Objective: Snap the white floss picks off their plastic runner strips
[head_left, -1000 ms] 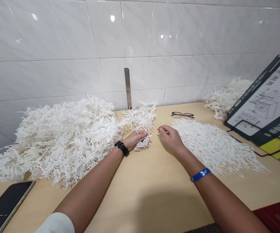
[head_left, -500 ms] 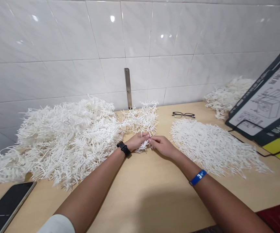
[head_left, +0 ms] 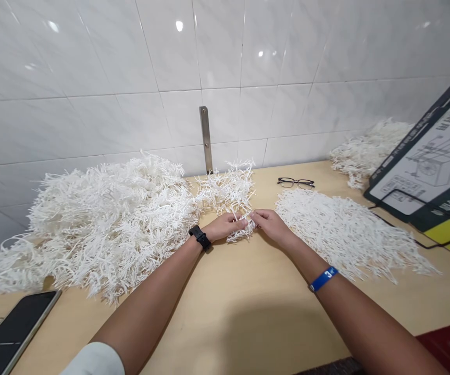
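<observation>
Between my two hands is a small bunch of white branched plastic sprigs [head_left: 242,233], low over the table. My left hand [head_left: 227,226], with a black watch band at the wrist, is closed on the bunch. From the other side my right hand [head_left: 267,223] pinches its right end, fingers pressed together. Just behind my hands lies a loose cluster of the same sprigs [head_left: 227,190]. It runs into a big tangled heap of sprigs [head_left: 115,219] on the left. To the right, a flatter pile of sprigs [head_left: 338,232] spreads out, its strands lying more evenly.
Black-framed glasses [head_left: 296,183] lie behind the right pile. A printed box [head_left: 436,161] leans at the far right, beside another white pile [head_left: 371,148]. A phone [head_left: 16,333] lies at the front left. A metal bracket [head_left: 206,139] stands against the tiled wall.
My right hand has moved slightly right, away from my left hand, and more of the white bunch shows between them. My left hand has shifted a little to the right.
</observation>
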Action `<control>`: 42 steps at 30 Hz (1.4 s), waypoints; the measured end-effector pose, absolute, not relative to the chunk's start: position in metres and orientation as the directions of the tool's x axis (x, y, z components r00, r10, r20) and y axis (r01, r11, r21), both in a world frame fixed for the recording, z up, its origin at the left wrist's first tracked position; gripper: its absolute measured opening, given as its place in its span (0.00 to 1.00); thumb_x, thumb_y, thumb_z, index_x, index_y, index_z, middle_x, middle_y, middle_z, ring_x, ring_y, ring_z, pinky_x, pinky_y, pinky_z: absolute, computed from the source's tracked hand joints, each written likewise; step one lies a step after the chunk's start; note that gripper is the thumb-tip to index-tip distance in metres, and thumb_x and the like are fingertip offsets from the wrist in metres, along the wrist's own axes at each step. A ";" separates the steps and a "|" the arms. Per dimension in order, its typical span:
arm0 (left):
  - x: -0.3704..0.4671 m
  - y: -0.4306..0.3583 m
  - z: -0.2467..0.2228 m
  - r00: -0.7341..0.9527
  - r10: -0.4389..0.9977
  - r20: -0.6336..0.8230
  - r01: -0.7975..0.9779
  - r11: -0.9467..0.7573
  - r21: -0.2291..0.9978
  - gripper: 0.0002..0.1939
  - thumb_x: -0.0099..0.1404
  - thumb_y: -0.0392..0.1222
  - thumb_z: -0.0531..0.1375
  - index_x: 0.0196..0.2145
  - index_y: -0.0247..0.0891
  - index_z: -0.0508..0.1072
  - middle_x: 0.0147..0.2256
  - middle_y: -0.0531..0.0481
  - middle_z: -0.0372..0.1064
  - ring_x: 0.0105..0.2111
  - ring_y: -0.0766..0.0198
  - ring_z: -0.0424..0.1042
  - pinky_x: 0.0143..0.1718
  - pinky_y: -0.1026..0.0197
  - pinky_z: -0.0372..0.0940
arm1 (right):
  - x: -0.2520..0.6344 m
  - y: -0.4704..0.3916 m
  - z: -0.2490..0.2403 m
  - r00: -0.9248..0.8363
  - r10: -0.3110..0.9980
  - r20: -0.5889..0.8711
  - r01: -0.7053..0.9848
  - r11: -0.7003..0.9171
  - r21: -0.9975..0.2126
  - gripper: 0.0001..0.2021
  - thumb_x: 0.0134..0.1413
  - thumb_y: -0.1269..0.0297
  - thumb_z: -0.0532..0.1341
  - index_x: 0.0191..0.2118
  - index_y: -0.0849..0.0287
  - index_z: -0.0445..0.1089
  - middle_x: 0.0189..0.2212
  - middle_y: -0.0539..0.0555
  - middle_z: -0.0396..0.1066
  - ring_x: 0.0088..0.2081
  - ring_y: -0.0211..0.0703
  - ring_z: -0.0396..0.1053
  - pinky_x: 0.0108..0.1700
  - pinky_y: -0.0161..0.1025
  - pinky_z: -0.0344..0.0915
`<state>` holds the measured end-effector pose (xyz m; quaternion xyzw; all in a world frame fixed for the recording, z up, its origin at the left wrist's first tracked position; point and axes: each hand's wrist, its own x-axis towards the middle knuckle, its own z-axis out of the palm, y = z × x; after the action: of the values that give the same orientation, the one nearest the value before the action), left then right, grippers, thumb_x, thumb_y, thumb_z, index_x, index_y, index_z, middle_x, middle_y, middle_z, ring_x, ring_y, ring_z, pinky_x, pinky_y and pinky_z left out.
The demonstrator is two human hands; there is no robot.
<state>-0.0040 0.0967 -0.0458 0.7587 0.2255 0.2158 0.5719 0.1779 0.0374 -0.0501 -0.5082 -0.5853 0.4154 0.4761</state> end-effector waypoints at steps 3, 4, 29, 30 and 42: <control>-0.002 0.094 -0.045 0.836 0.543 0.080 0.074 -0.256 0.964 0.25 0.58 0.61 0.62 0.35 0.32 0.75 0.33 0.47 0.71 0.34 0.62 0.68 0.41 0.62 0.61 | 0.176 0.037 -0.052 -0.054 0.988 0.147 0.219 0.155 -0.963 0.21 0.52 0.47 0.61 0.21 0.59 0.64 0.18 0.47 0.61 0.23 0.37 0.59 0.29 0.36 0.55; -0.002 0.094 -0.045 0.843 0.531 0.090 0.051 -0.246 0.968 0.25 0.59 0.60 0.63 0.36 0.32 0.76 0.35 0.45 0.72 0.37 0.61 0.69 0.44 0.61 0.61 | 0.175 0.037 -0.052 -0.068 0.986 0.150 0.219 0.162 -0.962 0.21 0.53 0.47 0.60 0.21 0.59 0.65 0.18 0.48 0.62 0.24 0.37 0.60 0.29 0.36 0.56; -0.015 0.099 -0.031 0.901 0.433 -0.023 -0.016 0.086 0.996 0.20 0.51 0.54 0.69 0.30 0.31 0.78 0.30 0.41 0.76 0.35 0.56 0.73 0.47 0.55 0.63 | 0.170 0.035 -0.060 -0.411 0.905 0.107 -0.101 0.071 -0.992 0.18 0.56 0.53 0.61 0.23 0.60 0.65 0.21 0.48 0.62 0.26 0.36 0.58 0.33 0.37 0.55; -0.015 0.099 -0.031 0.900 0.434 -0.025 -0.011 0.079 0.997 0.21 0.51 0.55 0.69 0.31 0.31 0.78 0.31 0.41 0.76 0.36 0.55 0.73 0.47 0.55 0.62 | 0.170 0.036 -0.060 -0.413 0.905 0.105 -0.095 0.072 -0.993 0.18 0.56 0.53 0.61 0.23 0.60 0.64 0.21 0.48 0.62 0.25 0.36 0.57 0.33 0.37 0.55; -0.020 0.104 -0.038 0.895 0.439 -0.076 0.000 0.169 0.986 0.20 0.51 0.52 0.70 0.25 0.31 0.71 0.26 0.47 0.68 0.27 0.65 0.66 0.33 0.61 0.58 | 0.176 0.029 -0.040 -0.086 0.981 0.172 0.018 0.174 -0.985 0.17 0.52 0.56 0.55 0.16 0.55 0.56 0.17 0.49 0.56 0.27 0.42 0.62 0.34 0.41 0.61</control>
<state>-0.0197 0.1035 -0.0377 0.6274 0.1749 0.1472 0.7444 0.1764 0.0289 -0.0398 -0.4394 -0.5683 0.4689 0.5139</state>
